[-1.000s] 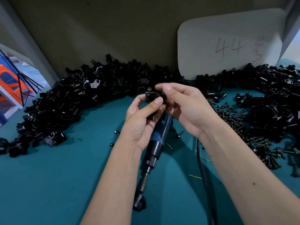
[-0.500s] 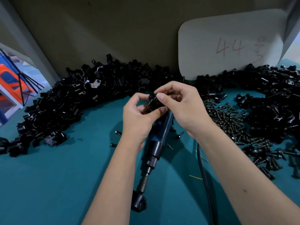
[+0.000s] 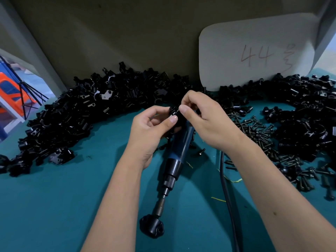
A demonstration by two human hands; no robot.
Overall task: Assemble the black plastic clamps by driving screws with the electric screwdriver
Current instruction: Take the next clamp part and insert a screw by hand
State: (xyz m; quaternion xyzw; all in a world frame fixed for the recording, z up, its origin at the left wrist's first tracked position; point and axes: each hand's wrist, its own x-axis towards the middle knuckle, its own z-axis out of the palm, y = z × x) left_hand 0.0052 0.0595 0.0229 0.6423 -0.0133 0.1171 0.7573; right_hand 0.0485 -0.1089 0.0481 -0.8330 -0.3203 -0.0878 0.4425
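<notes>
Teal covering spreads over the bench (image 3: 54, 206), seen from above. Both hands meet at centre, pinching one small black clamp (image 3: 175, 113) between them: the left hand (image 3: 151, 131) grips it with thumb and curled fingers, the right hand (image 3: 205, 122) nips its top. Beneath them lies the blue electric screwdriver (image 3: 179, 151), its bit pointing toward the viewer and seated in a black knob (image 3: 151, 227). Heaps of clamp parts (image 3: 81, 113) curve along the back; loose screws (image 3: 258, 130) lie right.
</notes>
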